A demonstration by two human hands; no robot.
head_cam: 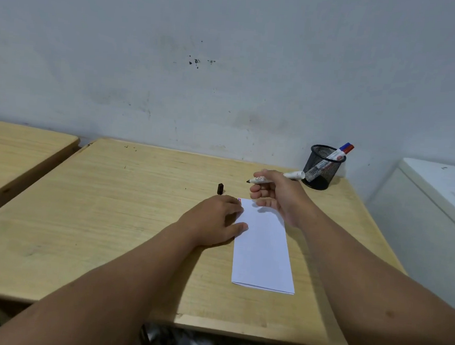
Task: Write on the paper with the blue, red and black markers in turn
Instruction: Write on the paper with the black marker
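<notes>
A folded white paper lies on the wooden desk, with small blue and red marks at its top left corner. My left hand rests flat beside the paper, fingertips on its left edge. My right hand hovers above the paper's far end and holds the uncapped black marker, tip pointing left. The black cap stands on the desk just beyond my left hand. The blue and red markers stick out of a black mesh pen cup.
The pen cup stands at the desk's far right corner near the wall. A second wooden desk sits to the left across a narrow gap. A white cabinet stands to the right.
</notes>
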